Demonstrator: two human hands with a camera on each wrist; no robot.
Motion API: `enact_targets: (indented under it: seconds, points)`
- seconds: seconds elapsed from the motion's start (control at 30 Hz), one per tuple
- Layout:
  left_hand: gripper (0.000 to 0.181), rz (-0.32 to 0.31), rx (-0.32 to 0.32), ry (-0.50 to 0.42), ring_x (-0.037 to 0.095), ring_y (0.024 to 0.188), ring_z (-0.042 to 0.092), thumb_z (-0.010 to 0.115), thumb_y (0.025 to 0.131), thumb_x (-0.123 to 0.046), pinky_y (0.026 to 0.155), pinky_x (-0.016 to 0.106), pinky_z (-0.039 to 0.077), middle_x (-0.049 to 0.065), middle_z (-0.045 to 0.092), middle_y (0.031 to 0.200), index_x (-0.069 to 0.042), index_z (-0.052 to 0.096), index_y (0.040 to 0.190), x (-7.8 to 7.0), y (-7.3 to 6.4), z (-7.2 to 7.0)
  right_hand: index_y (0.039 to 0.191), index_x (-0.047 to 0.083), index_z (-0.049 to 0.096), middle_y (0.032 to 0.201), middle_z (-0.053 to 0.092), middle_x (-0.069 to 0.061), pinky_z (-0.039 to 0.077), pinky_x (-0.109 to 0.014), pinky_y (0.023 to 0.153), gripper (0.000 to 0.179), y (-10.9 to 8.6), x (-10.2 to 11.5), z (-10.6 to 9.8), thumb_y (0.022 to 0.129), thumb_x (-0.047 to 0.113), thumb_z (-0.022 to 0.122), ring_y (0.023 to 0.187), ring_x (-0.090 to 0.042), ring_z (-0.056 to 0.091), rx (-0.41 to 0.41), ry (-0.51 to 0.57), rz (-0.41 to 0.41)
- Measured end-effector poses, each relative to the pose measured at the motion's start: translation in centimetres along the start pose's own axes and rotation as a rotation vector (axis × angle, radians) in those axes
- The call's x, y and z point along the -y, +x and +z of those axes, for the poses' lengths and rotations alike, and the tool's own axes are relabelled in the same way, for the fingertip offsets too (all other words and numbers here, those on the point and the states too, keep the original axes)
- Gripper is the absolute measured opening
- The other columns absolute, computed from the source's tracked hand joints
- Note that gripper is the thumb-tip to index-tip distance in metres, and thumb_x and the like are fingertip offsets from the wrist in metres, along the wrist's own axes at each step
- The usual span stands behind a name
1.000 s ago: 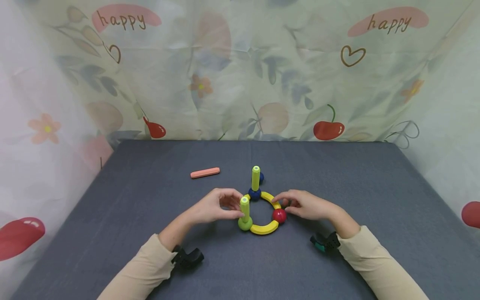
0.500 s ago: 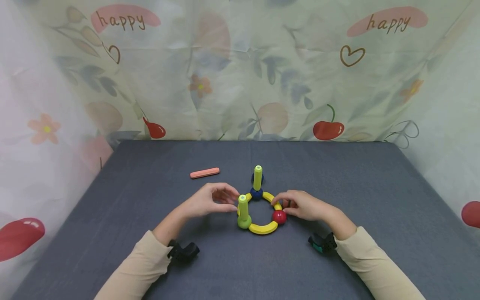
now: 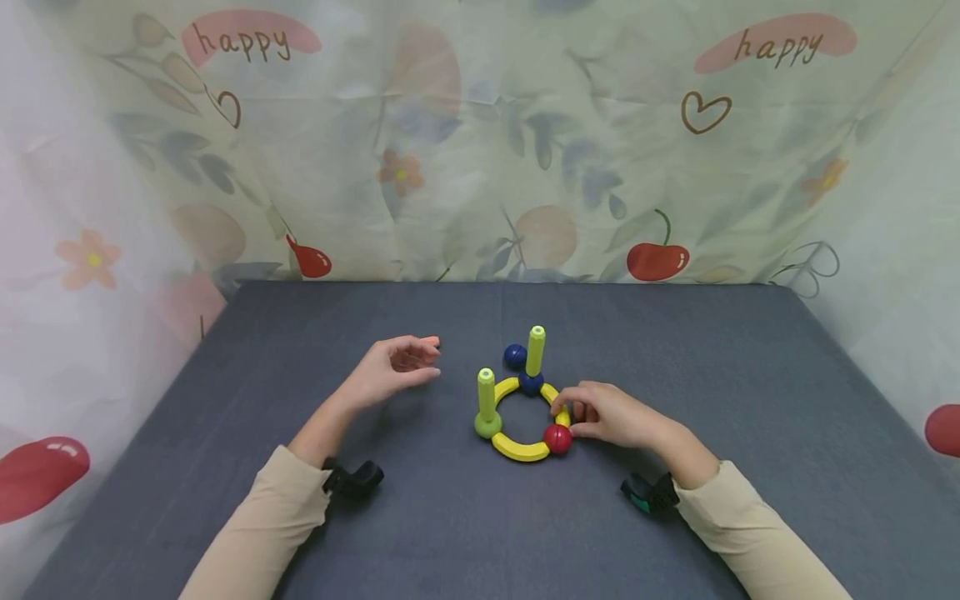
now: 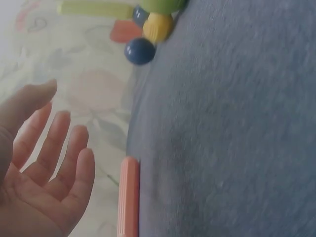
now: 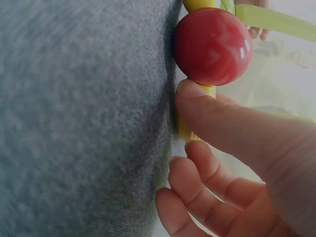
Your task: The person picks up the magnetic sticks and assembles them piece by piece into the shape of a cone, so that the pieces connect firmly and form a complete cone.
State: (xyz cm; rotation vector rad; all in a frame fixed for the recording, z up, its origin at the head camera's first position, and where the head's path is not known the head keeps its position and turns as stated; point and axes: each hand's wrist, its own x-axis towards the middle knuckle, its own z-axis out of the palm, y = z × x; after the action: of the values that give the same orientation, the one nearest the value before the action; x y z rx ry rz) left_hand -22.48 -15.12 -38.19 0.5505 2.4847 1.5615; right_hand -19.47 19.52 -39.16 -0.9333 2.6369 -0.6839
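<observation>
Since the preceding pictures, the left hand [image 3: 382,371] had moved off the ring [image 3: 520,451] to near the salmon bar [image 4: 129,197], partly screening it in the head view; its fingers were loosely spread, holding nothing. The ring had turned on the desk [image 3: 450,525], exposing the navy ball [image 3: 515,357] just beyond. The right hand [image 3: 611,414] pinched a yellow arc [image 3: 550,392] beside the red ball [image 3: 557,439], in my judgement steadying the ring alone.
</observation>
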Motion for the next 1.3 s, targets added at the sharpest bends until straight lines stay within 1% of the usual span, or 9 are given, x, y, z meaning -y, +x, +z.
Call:
enact_targets:
  seconds: [0.07,0.17,0.33,0.47,0.67,0.87,1.03,1.2,1.3]
  points:
    - [0.035,-0.013,-0.022,-0.005,0.023,0.102,0.06,0.069,0.084,-0.016,0.085,0.03,0.049,0.015,0.056,0.132,0.002,0.06,0.113,0.2,0.1,-0.4,0.106,0.016,0.063,0.081,0.051,-0.001,0.04,-0.018,0.06,0.025,-0.1,0.1,0.1,0.083,0.02,0.07,0.067,-0.006,0.044,-0.006,0.005,0.004]
    - [0.034,-0.041,-0.067,0.033,0.023,0.102,0.059,0.068,0.085,-0.018,0.084,0.029,0.048,0.013,0.062,0.124,-0.001,0.061,0.114,0.5,0.2,-0.9,0.104,0.018,0.063,0.08,0.05,0.0,0.04,-0.018,0.06,0.024,-0.1,0.2,0.2,0.081,0.02,0.072,0.067,-0.006,0.043,-0.01,0.005,0.012]
    - [0.033,-0.096,-0.151,0.104,0.026,0.102,0.059,0.067,0.086,-0.021,0.087,0.036,0.048,0.015,0.064,0.114,-0.003,0.062,0.113,0.9,0.4,-1.4,0.1,0.019,0.064,0.078,0.049,0.002,0.039,-0.018,0.06,0.024,0.0,0.4,0.2,0.079,0.022,0.074,0.068,-0.009,0.045,-0.001,0.023,0.021]
    - [0.034,-0.136,-0.201,0.12,0.027,0.107,0.057,0.067,0.086,-0.023,0.092,0.042,0.046,0.013,0.062,0.117,-0.005,0.062,0.115,1.2,0.5,-1.8,0.096,0.019,0.065,0.078,0.05,0.001,0.039,-0.018,0.059,0.022,0.0,0.5,0.3,0.077,0.023,0.076,0.068,-0.01,0.045,-0.001,0.038,0.0]
    - [0.037,-0.158,-0.25,0.131,0.031,0.116,0.053,0.065,0.088,-0.02,0.097,0.045,0.043,0.015,0.058,0.125,-0.004,0.059,0.121,2.1,0.9,-2.2,0.09,0.018,0.065,0.077,0.052,0.001,0.039,-0.017,0.06,0.02,0.1,0.8,0.5,0.075,0.024,0.077,0.068,-0.007,0.045,-0.014,0.044,-0.036]
    - [0.042,-0.167,-0.253,0.146,0.032,0.124,0.048,0.065,0.088,-0.022,0.101,0.046,0.041,0.015,0.055,0.13,-0.003,0.057,0.124,2.7,1.1,-2.4,0.084,0.019,0.064,0.076,0.051,0.002,0.038,-0.017,0.059,0.019,0.1,1.1,0.8,0.073,0.026,0.079,0.066,-0.006,0.044,-0.023,0.036,-0.057]
    - [0.044,-0.187,-0.22,0.179,0.032,0.128,0.044,0.063,0.089,-0.02,0.098,0.047,0.042,0.016,0.05,0.136,-0.003,0.054,0.128,2.9,1.2,-2.4,0.079,0.02,0.064,0.074,0.05,0.004,0.038,-0.018,0.059,0.021,0.1,1.4,0.9,0.071,0.029,0.081,0.066,-0.006,0.043,-0.03,0.025,-0.061]
    - [0.044,-0.218,-0.179,0.228,0.032,0.122,0.049,0.064,0.088,-0.019,0.098,0.047,0.042,0.018,0.052,0.134,-0.004,0.054,0.129,3.2,1.4,-2.5,0.078,0.019,0.063,0.074,0.05,0.004,0.038,-0.018,0.059,0.022,0.1,1.7,1.1,0.069,0.027,0.082,0.066,-0.006,0.043,-0.034,0.02,-0.055]
    - [0.042,-0.214,-0.172,0.249,0.032,0.115,0.054,0.065,0.088,-0.016,0.095,0.045,0.044,0.02,0.056,0.129,-0.002,0.056,0.127,3.4,1.6,-2.5,0.078,0.018,0.063,0.074,0.051,0.004,0.039,-0.018,0.059,0.022,0.1,1.9,1.1,0.07,0.026,0.082,0.067,-0.006,0.044,-0.031,0.022,-0.049]
